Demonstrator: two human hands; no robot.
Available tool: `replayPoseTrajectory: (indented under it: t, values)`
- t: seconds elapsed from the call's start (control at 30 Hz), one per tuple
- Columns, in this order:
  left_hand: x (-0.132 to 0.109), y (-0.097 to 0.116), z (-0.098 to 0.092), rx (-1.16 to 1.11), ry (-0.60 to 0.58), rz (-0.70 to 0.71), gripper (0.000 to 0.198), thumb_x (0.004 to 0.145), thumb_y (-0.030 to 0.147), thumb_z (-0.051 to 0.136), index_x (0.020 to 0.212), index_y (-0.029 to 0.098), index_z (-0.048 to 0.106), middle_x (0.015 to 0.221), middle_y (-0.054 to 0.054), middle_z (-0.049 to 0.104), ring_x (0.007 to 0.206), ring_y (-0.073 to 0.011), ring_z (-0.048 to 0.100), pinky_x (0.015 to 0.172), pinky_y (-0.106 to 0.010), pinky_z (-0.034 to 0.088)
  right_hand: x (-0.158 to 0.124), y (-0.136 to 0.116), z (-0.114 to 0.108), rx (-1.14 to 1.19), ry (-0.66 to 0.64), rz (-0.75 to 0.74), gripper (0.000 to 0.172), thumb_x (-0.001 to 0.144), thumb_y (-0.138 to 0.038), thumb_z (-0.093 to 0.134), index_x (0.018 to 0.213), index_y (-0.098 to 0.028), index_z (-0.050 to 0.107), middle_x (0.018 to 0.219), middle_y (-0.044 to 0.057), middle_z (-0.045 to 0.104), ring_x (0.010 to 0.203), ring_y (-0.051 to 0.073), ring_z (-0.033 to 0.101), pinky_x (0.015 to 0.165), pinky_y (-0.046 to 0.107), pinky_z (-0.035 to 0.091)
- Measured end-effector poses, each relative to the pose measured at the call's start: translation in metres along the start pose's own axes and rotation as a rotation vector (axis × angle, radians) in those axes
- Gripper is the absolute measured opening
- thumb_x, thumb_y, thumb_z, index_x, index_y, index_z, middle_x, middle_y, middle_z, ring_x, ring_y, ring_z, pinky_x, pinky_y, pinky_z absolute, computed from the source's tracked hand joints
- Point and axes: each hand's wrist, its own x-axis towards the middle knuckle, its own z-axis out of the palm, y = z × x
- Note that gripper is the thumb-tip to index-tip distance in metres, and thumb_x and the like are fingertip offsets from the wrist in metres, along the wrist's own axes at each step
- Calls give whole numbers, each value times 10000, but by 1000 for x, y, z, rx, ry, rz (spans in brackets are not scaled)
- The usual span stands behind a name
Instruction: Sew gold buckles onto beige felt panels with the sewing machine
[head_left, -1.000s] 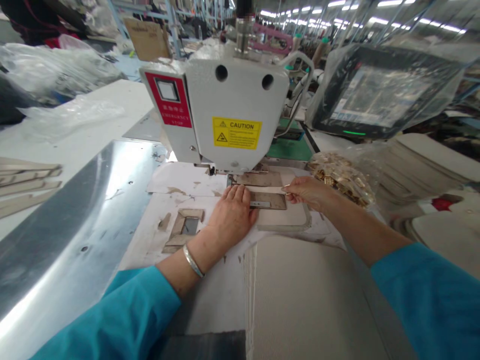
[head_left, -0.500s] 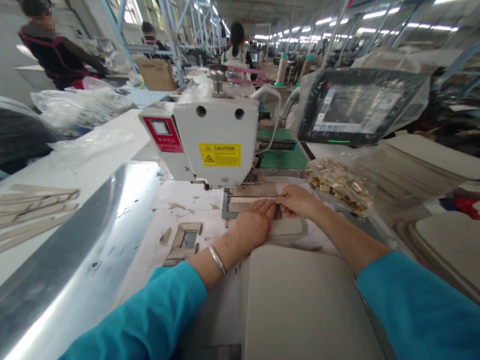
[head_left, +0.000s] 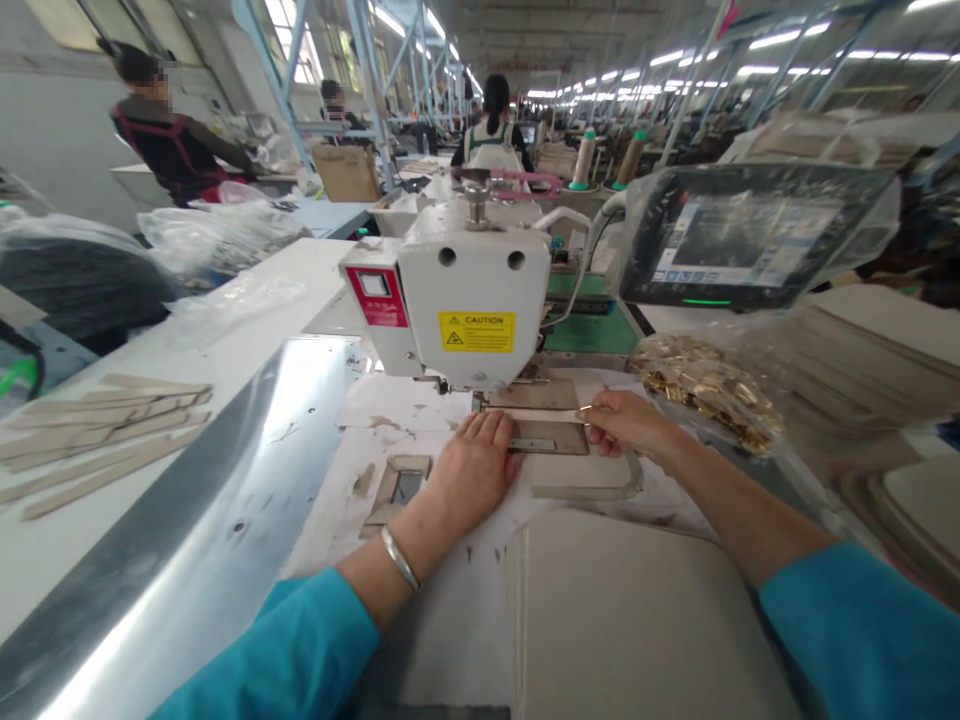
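My left hand [head_left: 474,468] lies flat, fingers stretched out, on a beige panel [head_left: 577,470] at the foot of a white sewing machine [head_left: 472,300]. Its fingertips touch a brown metal clamp frame [head_left: 547,437] under the machine head. My right hand [head_left: 626,422] pinches a small gold metal piece at the right end of that frame. Both sleeves are teal, and a silver bangle sits on my left wrist.
A plastic bag of gold hardware [head_left: 705,385] lies right of the machine, below a plastic-wrapped control screen [head_left: 742,240]. Stacked beige panels [head_left: 877,350] sit at the right, beige strips [head_left: 97,425] at the left. A cut-out template [head_left: 397,487] lies near my left wrist. Other people work behind.
The view has tilted up and pulled back. My left hand slid left off the clamp frame, and my right hand stays pinched at its right end.
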Motion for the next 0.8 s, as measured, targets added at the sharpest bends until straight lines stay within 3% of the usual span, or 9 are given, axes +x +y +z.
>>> replayPoseTrajectory:
  t: [0.17,0.47,0.8]
  values:
    - [-11,-9,4,-17,22,-8,421,930,260,549,1303,71,495,1358,-174,550,1282,-294,499,1138,-445,357,-4,-5,-5,84,-80,53,146,918,-139,527,774,-159,513,530,-10,616,388,94,564,400,182,424]
    - [-10,-11,8,-44,33,32,350,930,186,517,1264,83,523,1343,-165,563,1257,-293,523,1134,-453,366,4,-5,-7,-34,-22,44,165,857,-147,567,697,-148,529,463,-6,584,331,64,486,326,156,254]
    - [-12,-20,-1,-55,29,26,300,927,203,512,1212,114,547,1283,-145,586,1211,-274,545,1118,-436,385,4,-15,-2,-14,-43,86,146,842,-156,590,703,-135,549,474,6,596,327,63,464,320,164,230]
